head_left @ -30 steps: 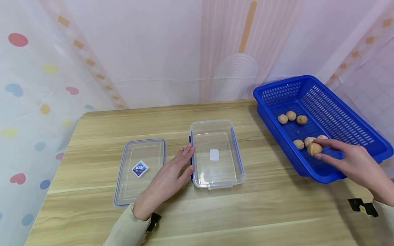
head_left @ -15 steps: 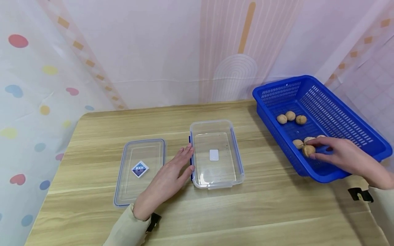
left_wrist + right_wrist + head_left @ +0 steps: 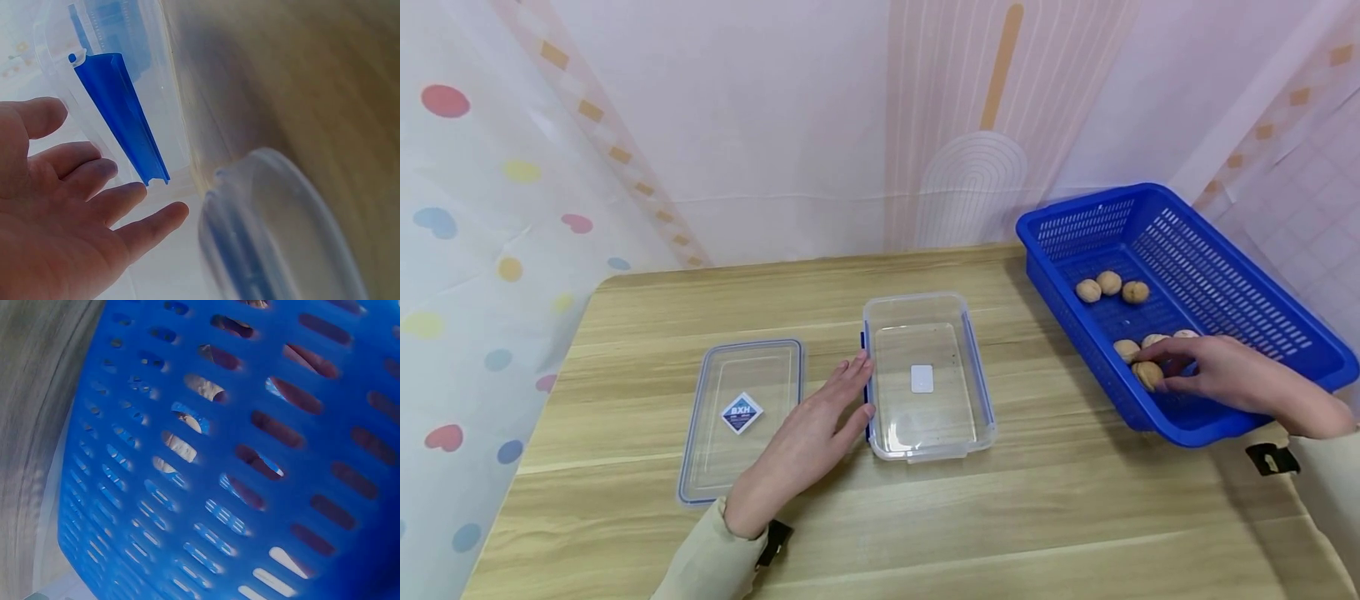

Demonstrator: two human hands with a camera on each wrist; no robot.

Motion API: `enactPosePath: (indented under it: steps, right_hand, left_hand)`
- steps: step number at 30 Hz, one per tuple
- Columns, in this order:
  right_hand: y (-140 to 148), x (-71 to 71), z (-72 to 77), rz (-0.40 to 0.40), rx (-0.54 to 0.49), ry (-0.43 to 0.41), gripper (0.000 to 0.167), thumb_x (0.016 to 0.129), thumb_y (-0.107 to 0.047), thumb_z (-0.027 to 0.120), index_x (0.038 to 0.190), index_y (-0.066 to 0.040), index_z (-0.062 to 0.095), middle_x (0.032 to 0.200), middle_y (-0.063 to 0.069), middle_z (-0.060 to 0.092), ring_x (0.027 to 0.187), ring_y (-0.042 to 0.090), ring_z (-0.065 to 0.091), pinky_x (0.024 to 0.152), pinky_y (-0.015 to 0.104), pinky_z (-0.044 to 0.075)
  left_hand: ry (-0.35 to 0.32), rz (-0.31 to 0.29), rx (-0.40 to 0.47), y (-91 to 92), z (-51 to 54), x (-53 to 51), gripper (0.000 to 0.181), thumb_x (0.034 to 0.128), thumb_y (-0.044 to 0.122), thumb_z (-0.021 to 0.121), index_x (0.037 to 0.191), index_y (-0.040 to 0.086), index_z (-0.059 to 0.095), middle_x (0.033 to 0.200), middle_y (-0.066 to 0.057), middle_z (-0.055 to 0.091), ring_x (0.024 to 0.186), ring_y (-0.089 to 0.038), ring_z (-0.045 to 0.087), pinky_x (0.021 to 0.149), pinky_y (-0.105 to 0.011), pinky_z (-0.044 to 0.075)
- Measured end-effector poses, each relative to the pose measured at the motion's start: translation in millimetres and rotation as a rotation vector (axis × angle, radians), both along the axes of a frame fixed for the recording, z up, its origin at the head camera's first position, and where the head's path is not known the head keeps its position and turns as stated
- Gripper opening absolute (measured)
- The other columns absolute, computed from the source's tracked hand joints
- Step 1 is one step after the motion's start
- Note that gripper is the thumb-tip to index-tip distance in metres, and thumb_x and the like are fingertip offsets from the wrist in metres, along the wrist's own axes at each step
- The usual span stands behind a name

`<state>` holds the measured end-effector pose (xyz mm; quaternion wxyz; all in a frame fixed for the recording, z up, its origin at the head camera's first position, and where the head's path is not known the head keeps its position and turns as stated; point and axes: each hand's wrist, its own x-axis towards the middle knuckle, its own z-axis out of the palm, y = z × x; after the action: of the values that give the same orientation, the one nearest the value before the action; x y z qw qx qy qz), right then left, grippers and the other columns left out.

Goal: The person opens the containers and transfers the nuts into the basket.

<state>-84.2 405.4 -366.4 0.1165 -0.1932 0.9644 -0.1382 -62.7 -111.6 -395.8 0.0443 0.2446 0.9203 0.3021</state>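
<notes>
Inside the blue plastic basket (image 3: 1078,342) at the right, my right hand (image 3: 1228,375) pinches a walnut (image 3: 1147,376) between thumb and fingers, low beside other walnuts (image 3: 1126,351). The basket's slotted wall (image 3: 250,431) hides most of that hand in the right wrist view. My left hand (image 3: 808,437) lies with extended fingers against the left side of a clear, lidless food container (image 3: 928,446). In the left wrist view, the loosely spread left fingers (image 3: 150,231) are beside the container's blue side latch (image 3: 122,119).
A clear lid (image 3: 722,467) with a blue seal and a diamond label lies on the wooden table (image 3: 1000,533), left of the container and partly under the left forearm. Three walnuts (image 3: 1108,283) sit farther back in the basket. A patterned cloth (image 3: 775,125) hangs behind the table.
My right hand has lowered the walnut deeper into the basket and slightly left, beside the near walnuts. The left hand, container and lid stay where they were.
</notes>
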Motion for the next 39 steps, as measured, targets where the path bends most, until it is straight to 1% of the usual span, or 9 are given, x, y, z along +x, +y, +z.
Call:
enactPosePath:
  steps: [4, 6, 12, 22, 25, 29, 32, 36, 39]
  right_hand:
    - [0, -1.8, 0.3, 0.018, -0.004, -0.013, 0.036, 0.09, -0.009, 0.08, 0.126, -0.008, 0.073, 0.111, 0.0, 0.074, 0.091, 0.017, 0.068, 0.068, 0.03, 0.053]
    - [-1, -2.5, 0.5, 0.025, -0.003, -0.022, 0.036, 0.091, -0.01, 0.08, 0.127, -0.009, 0.073, 0.115, 0.002, 0.073, 0.09, 0.014, 0.065, 0.067, 0.029, 0.051]
    - [-3, -4.2, -0.8, 0.038, 0.007, -0.031, 0.036, 0.091, -0.014, 0.081, 0.126, -0.011, 0.074, 0.112, -0.003, 0.072, 0.088, 0.01, 0.065, 0.068, 0.029, 0.052]
    - [-4, -7.3, -2.7, 0.051, -0.015, -0.045, 0.038, 0.091, -0.009, 0.079, 0.128, -0.009, 0.072, 0.12, 0.006, 0.072, 0.108, 0.033, 0.066, 0.079, 0.046, 0.056]
    - [-5, -6.8, -1.3, 0.032, -0.025, -0.058, 0.038, 0.092, -0.008, 0.078, 0.13, -0.009, 0.072, 0.121, 0.005, 0.071, 0.109, 0.032, 0.066, 0.079, 0.043, 0.056]
    - [-6, -6.1, 1.6, -0.01, -0.041, -0.082, 0.037, 0.095, -0.009, 0.074, 0.132, -0.004, 0.069, 0.119, 0.008, 0.073, 0.106, 0.03, 0.069, 0.078, 0.038, 0.057]
    - [-7, -4.9, 4.4, -0.036, -0.046, -0.053, 0.034, 0.098, -0.009, 0.07, 0.13, 0.003, 0.068, 0.116, 0.015, 0.075, 0.1, 0.03, 0.072, 0.074, 0.036, 0.058]
    - [-8, 0.5, 8.5, -0.073, -0.05, 0.053, 0.029, 0.102, -0.008, 0.065, 0.127, 0.004, 0.069, 0.114, 0.018, 0.075, 0.093, 0.026, 0.073, 0.067, 0.031, 0.056]
    - [-11, 7.3, 12.6, -0.11, -0.072, 0.135, 0.028, 0.104, -0.01, 0.061, 0.129, 0.003, 0.069, 0.114, 0.02, 0.075, 0.074, 0.014, 0.065, 0.056, 0.027, 0.047]
  left_hand:
    - [-0.002, 0.003, 0.001, -0.5, -0.3, 0.7, 0.059, 0.1078, 0.028, 0.056, 0.159, 0.005, 0.037, 0.167, -0.01, 0.029, 0.151, -0.037, 0.031, 0.121, -0.058, 0.03]
    - [-0.003, 0.004, 0.003, -0.8, -0.4, 0.9, 0.059, 0.1078, 0.028, 0.056, 0.159, 0.005, 0.037, 0.167, -0.01, 0.029, 0.151, -0.038, 0.031, 0.121, -0.058, 0.03]
    - [-0.005, 0.005, 0.003, -2.2, -0.5, 1.4, 0.059, 0.1079, 0.028, 0.056, 0.159, 0.005, 0.037, 0.168, -0.009, 0.029, 0.151, -0.038, 0.031, 0.121, -0.058, 0.029]
    - [-0.015, 0.013, 0.002, -4.1, -1.0, 2.1, 0.059, 0.108, 0.028, 0.056, 0.159, 0.005, 0.037, 0.168, -0.007, 0.027, 0.152, -0.037, 0.03, 0.121, -0.058, 0.029]
    - [-0.014, 0.014, 0.0, -4.5, -1.2, 2.0, 0.059, 0.1081, 0.028, 0.056, 0.159, 0.005, 0.037, 0.168, -0.008, 0.027, 0.152, -0.037, 0.03, 0.121, -0.058, 0.029]
    - [-0.011, 0.013, 0.0, -4.6, -1.4, 1.5, 0.059, 0.1082, 0.028, 0.056, 0.159, 0.005, 0.037, 0.168, -0.008, 0.027, 0.152, -0.036, 0.03, 0.121, -0.057, 0.029]
    - [-0.012, 0.012, 0.0, -4.3, -1.4, 1.3, 0.059, 0.1084, 0.028, 0.055, 0.159, 0.005, 0.037, 0.168, -0.008, 0.027, 0.152, -0.036, 0.03, 0.121, -0.057, 0.029]
    - [-0.016, 0.013, 0.0, -4.0, -1.0, 1.0, 0.058, 0.1086, 0.028, 0.055, 0.159, 0.006, 0.037, 0.168, -0.007, 0.026, 0.152, -0.035, 0.029, 0.121, -0.057, 0.029]
    - [-0.016, 0.013, 0.003, -3.8, -0.6, 1.1, 0.057, 0.1085, 0.026, 0.055, 0.159, 0.005, 0.039, 0.168, -0.008, 0.027, 0.152, -0.035, 0.029, 0.121, -0.057, 0.029]
